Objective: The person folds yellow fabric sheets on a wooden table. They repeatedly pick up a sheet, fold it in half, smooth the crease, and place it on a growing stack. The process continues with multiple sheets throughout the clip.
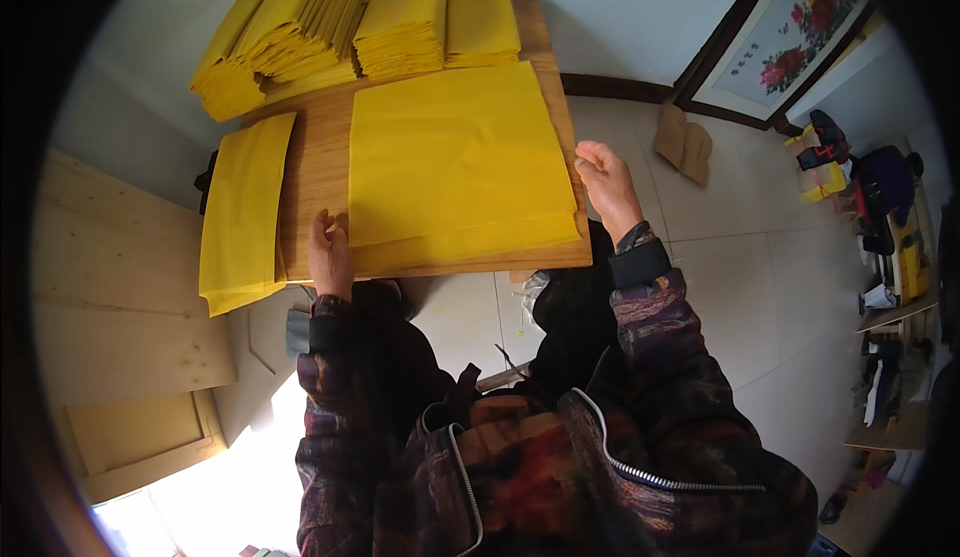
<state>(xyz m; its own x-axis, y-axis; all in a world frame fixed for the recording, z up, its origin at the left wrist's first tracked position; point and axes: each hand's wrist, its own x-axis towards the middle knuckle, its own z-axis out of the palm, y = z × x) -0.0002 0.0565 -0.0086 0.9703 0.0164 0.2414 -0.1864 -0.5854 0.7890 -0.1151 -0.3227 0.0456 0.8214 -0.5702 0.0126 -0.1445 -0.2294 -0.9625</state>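
A large sheet of yellow paper (457, 159) lies spread on a wooden table (319, 152), its near edge close to the table's front edge. Beside the sheet's lower left edge is my left hand (331, 251), its fingers curled; whether it holds anything is hard to tell. My right hand (609, 182) hovers just off the right side of the table, thumb and fingertips close together, with nothing visible in it. At the left of the table a narrow folded stack of yellow paper (247, 212) hangs slightly over the front edge.
Thick stacks of folded yellow paper (401, 20) stand along the back of the table by the wall. A wooden panel (127, 279) is at the left. On the tiled floor (705, 287) to the right lie brown cardboard (682, 148) and a framed flower picture (784, 39) leaning nearby.
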